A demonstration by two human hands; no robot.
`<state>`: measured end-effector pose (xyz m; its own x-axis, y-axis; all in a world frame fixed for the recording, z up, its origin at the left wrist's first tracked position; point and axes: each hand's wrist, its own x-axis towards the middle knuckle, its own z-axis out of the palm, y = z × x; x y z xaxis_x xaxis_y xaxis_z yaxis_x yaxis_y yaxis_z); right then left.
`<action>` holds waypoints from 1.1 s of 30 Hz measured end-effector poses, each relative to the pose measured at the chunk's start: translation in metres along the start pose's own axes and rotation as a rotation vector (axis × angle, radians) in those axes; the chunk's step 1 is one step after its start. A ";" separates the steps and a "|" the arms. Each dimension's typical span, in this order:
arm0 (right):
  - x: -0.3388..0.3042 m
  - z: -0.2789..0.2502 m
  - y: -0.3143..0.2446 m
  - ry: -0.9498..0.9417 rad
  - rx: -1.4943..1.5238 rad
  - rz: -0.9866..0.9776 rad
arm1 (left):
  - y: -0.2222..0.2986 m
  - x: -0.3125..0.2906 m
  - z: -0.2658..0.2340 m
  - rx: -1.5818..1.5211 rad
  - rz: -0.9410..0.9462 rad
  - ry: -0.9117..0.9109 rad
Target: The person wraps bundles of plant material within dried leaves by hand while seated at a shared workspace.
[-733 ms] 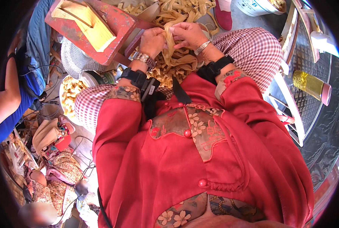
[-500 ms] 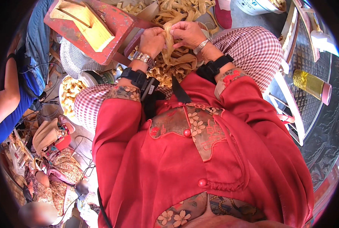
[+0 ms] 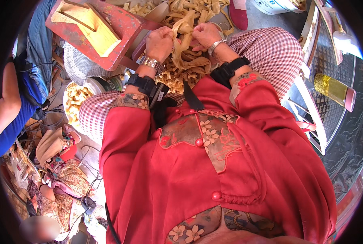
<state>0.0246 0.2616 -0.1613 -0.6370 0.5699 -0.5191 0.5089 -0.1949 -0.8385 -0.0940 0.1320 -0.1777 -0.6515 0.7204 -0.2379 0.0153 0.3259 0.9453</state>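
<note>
A long, soft, tan ribbon-like strip (image 3: 183,57) hangs between my hands over a heap of similar strips. My left hand (image 3: 158,43) pinches its left edge, fingers curled. My right hand (image 3: 207,35) is curled at the strip's upper right, thumb and fingertips together; the fingertips seem to grip its edge, though the contact is small in the view. Below lies the pile of tan strips (image 3: 175,79) in my lap, partly covered by the hanging piece. More loose strips (image 3: 197,11) lie beyond my hands.
Left of my hands stands a red worn bench (image 3: 124,16) with a wooden slicer-like board (image 3: 104,44) on it. A white tub of pale pieces (image 3: 76,101) is by my left knee. An oil-filled bottle (image 3: 330,87) lies at right. Other people sit at left.
My hands have moved apart, the right one a little to the right and the left one slightly left. The tan strip is now more spread out between them.
</note>
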 end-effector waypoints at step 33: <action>0.001 0.008 -0.006 -0.153 0.233 -0.362 | 0.118 -0.057 -0.015 -0.579 0.403 -0.273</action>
<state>0.0161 0.2572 -0.1579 -0.8371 0.5134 -0.1891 0.1049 -0.1887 -0.9764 -0.0669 0.1202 -0.0490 -0.4677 0.8663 0.1754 -0.2372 -0.3142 0.9192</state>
